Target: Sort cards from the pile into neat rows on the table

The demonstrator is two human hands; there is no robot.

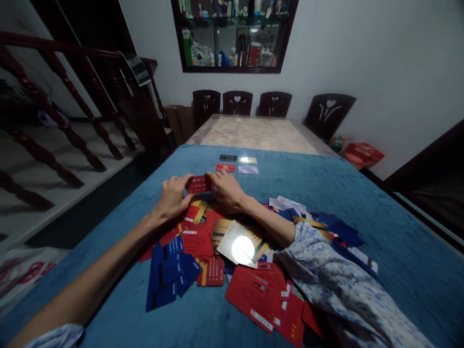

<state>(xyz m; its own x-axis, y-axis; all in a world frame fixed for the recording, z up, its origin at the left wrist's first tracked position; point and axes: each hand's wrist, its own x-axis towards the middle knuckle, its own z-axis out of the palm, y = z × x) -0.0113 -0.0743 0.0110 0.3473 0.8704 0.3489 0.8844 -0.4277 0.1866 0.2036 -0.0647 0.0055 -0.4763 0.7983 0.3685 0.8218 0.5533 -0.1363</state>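
The grip of the left hand (172, 195) is pinching the left end of a maroon card (201, 184), thumb below and forefinger above, and the grip of the right hand (226, 191) is holding its right end, though I cannot tell where the right thumb is pressing. The maroon card is sitting between the two hands, its long axis running left to right; whether its lower edge is touching the cards under it is unclear. Beyond the maroon card and to its right, four cards are lying flat in two rows: a bright red card (225, 167) nearest, a white card (248, 169) farther right, then a black card (228, 158) and a gold card (247, 160) farther beyond. The right hand is sitting nearer to this group than the left. On the near side of the maroon card, loose cards are overlapping: blue cards (166, 270) to its near left, a glaring pale card (232, 239) to its near right, red cards (257, 295) lying farther that way. Blue cloth (290, 183) is covering the desk (261, 126) around the maroon card.
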